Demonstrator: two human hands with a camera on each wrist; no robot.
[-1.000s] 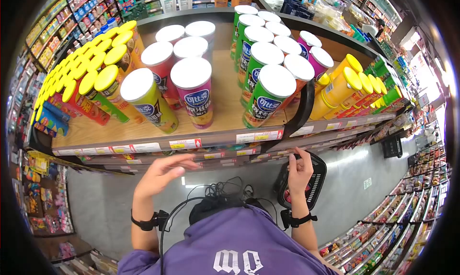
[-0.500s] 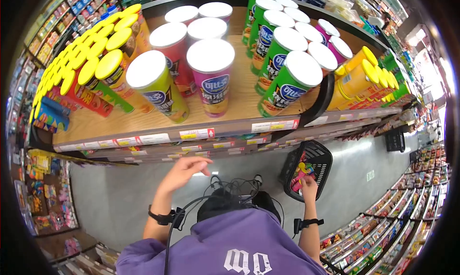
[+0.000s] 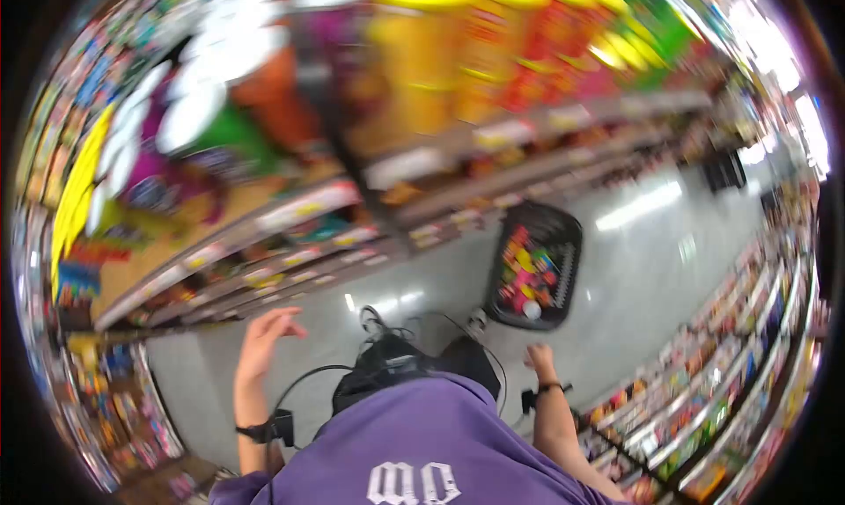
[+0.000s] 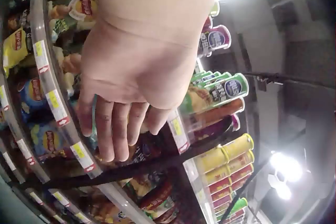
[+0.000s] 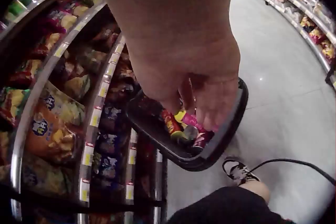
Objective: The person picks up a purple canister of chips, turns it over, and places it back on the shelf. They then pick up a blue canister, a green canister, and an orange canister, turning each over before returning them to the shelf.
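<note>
My left hand [image 3: 261, 342] hangs in front of the shelf with relaxed fingers and holds nothing. Its palm and loose fingers show in the left wrist view, overlapping shelves of chip bags [image 4: 51, 139]. On the right, my other hand [image 3: 540, 360] is low, just below the black shopping basket [image 3: 574, 263], its fingers loosely bent around nothing visible. Seen from the right wrist, that hand [image 5: 194, 82] overlaps the basket's far side. Colourful packages [image 3: 526, 272] fill part of the basket, which stands on the floor.
Chip canisters with yellow lids [image 3: 418, 56] and white lids [image 3: 189, 118] line the top shelf, blurred. Grey floor [image 3: 634, 285] lies between this shelf and a snack rack [image 3: 704, 364] at right. A cable [image 5: 294, 163] runs by a shoe [image 5: 239, 171]. Another black basket [image 3: 724, 172] stands farther off.
The head view has swung right along the shelf, bringing the whole basket into sight. My right hand has moved from over the basket back toward my body. The left hand stays raised and relaxed.
</note>
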